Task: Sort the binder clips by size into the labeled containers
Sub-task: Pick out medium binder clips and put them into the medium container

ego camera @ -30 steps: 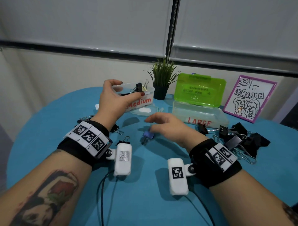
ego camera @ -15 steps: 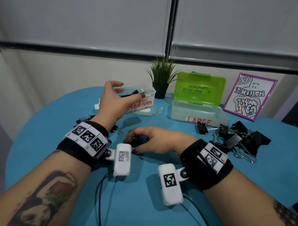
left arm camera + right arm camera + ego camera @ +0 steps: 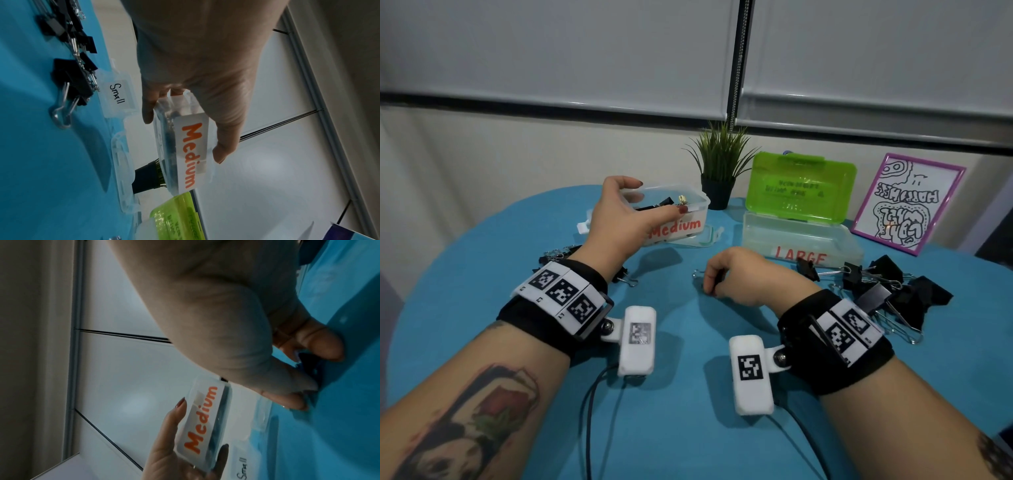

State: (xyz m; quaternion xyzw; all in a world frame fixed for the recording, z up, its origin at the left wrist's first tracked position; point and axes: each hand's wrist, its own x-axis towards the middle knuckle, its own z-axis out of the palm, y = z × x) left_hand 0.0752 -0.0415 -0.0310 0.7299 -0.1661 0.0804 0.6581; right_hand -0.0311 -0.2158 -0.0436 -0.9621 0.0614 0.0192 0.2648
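Even indoor light, soft shadows; wrist views dim, blurred, edges warped.

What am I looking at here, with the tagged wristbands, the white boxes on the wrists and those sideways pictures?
A person is sorting binder clips by hand; the white boxes are wrist cameras, so two pictures look sideways along each hand, and the third comes from a head camera. The left hand holds the Medium container lifted off the blue table. The right hand pinches a small blue clip at the tabletop. The Large container, a Small container and loose black clips lie around.
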